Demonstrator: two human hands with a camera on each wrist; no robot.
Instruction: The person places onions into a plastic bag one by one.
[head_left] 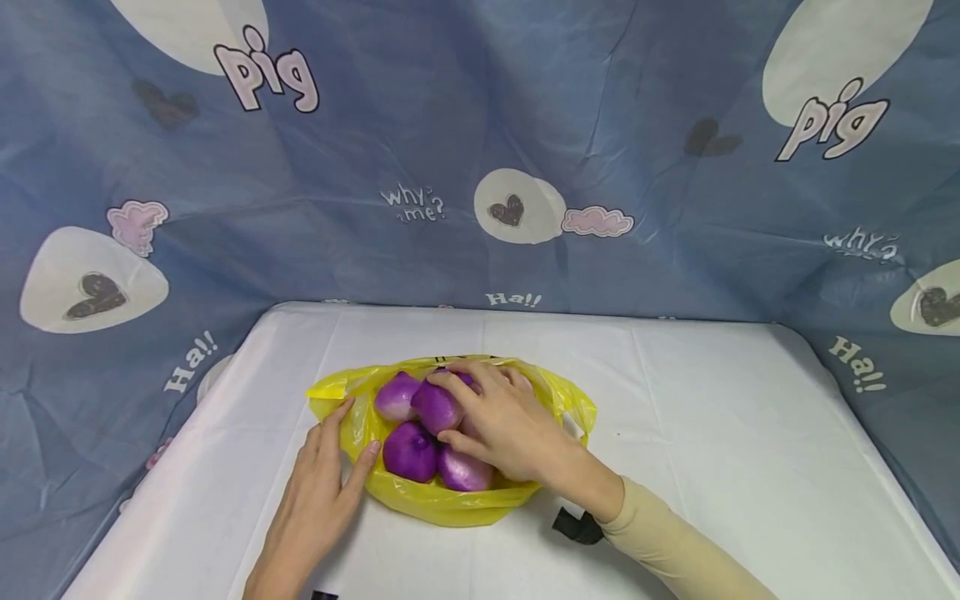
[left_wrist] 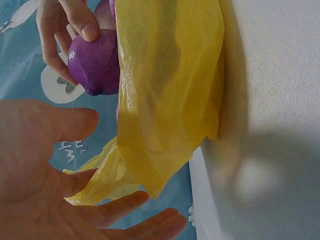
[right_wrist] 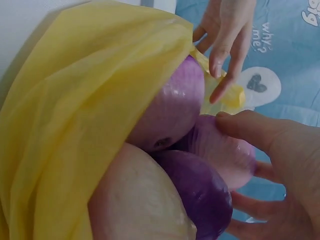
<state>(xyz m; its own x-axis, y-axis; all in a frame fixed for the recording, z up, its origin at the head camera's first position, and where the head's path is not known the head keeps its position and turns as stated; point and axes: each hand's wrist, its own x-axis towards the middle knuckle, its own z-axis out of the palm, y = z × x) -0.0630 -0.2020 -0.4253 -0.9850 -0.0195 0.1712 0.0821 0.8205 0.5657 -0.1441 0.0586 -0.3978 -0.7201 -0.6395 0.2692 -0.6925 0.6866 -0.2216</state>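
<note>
A yellow plastic bag point(head_left: 450, 508) lies on the table with its mouth spread wide, full of several purple onions point(head_left: 410, 452). My right hand point(head_left: 513, 425) reaches over the bag from the right and grips an onion point(head_left: 437, 408) on top of the pile, thumb on one side and fingers on the other, as the left wrist view also shows on that onion point(left_wrist: 95, 65). At the bag's left side is my left hand point(head_left: 318, 483), its fingers spread beside the yellow rim and holding no onion. The bag hides the lower onions.
A white cloth covers the table point(head_left: 735, 433). Behind it hangs a blue printed curtain point(head_left: 450, 125), which also runs along both sides. A black piece point(head_left: 577, 527) lies on the cloth near the right forearm, and another dark bit point(head_left: 324, 595) shows at the front edge.
</note>
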